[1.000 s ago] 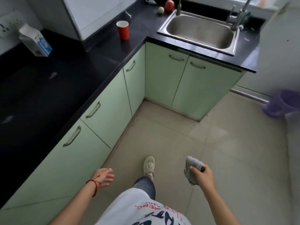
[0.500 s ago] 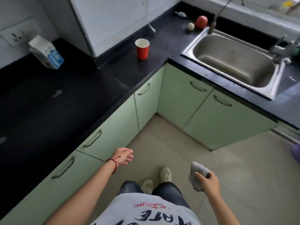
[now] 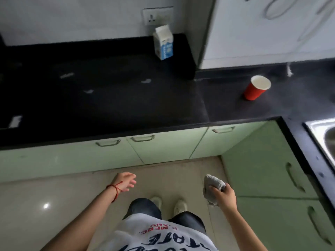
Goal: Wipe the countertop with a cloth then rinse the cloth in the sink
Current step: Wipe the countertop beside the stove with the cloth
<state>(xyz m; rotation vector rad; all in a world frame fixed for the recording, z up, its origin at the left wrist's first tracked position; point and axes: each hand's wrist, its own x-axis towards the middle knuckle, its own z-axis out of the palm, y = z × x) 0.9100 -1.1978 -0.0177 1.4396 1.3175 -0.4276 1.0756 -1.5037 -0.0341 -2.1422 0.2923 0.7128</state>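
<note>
Gripping nubby grey cloth [image 3: 213, 187], right hand [image 3: 224, 195].

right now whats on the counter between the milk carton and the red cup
Nothing stands there in the head view: only bare black countertop and the white cabinet's lower corner separate the milk carton from the red cup.

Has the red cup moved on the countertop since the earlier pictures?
No. The red cup keeps its place on the countertop near the inner corner; only the camera turned.

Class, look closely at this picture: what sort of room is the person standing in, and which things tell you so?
Most likely a kitchen: a black countertop over green cabinets, a steel sink, and a milk carton.
</note>
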